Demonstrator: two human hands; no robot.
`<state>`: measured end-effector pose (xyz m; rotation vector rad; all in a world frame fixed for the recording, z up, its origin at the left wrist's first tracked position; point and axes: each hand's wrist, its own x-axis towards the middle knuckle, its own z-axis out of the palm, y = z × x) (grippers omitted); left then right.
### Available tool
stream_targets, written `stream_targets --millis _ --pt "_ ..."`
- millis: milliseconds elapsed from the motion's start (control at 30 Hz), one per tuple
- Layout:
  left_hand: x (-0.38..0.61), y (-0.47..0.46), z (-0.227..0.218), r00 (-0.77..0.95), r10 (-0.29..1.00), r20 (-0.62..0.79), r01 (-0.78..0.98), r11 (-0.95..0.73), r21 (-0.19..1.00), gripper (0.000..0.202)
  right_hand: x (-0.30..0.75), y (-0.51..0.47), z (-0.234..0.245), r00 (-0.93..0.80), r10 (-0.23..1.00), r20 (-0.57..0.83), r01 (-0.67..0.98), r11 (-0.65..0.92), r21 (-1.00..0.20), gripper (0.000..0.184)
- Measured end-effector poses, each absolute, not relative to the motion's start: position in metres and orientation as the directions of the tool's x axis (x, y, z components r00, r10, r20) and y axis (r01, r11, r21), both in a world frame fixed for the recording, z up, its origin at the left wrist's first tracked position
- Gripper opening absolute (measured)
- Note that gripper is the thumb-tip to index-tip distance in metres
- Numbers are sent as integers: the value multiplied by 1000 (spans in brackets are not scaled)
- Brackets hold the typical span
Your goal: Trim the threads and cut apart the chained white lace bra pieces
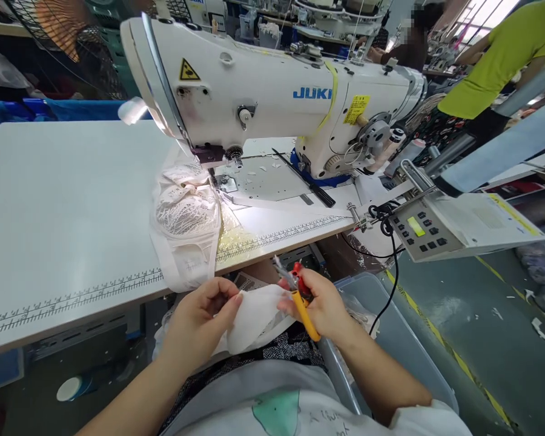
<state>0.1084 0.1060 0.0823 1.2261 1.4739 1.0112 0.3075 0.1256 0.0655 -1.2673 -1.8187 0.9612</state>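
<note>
My left hand (203, 324) pinches a piece of white fabric (257, 321) over my lap, fingers closed on its edge. My right hand (321, 307) is closed around small thread snips (295, 289) with red and yellow handles, the metal tips pointing up and left just above the fabric. It also touches the fabric's right side. A white lace garment (186, 224) hangs over the front edge of the white sewing table (63, 200), under the head of a white sewing machine (272, 91).
A grey control panel (424, 233) with a green display sticks out at the table's right end, with black cables below it. A grey plastic bin (390, 339) stands by my right knee. A person in a yellow-green shirt (504, 54) stands far right. A fan (72, 36) stands behind the table.
</note>
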Motion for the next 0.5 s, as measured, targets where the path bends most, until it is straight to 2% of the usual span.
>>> stream_targets --millis 67,200,267,367,500 --pt "107 106 83 -34 984 -175 161 178 971 14 311 127 68 -266 948 173 397 272 -877 40" --pt "107 103 87 20 974 -227 8 226 974 15 319 135 75 -541 808 232 426 502 -753 54" --pt "106 101 87 35 969 -245 -18 245 969 15 322 140 78 -622 767 160 512 552 -658 58" --pt "104 98 87 46 967 -252 -46 254 966 15 324 145 79 -646 763 31 637 561 -530 58" --pt "102 97 87 50 971 -234 -63 237 970 15 324 144 77 -655 755 -46 689 570 -447 56"
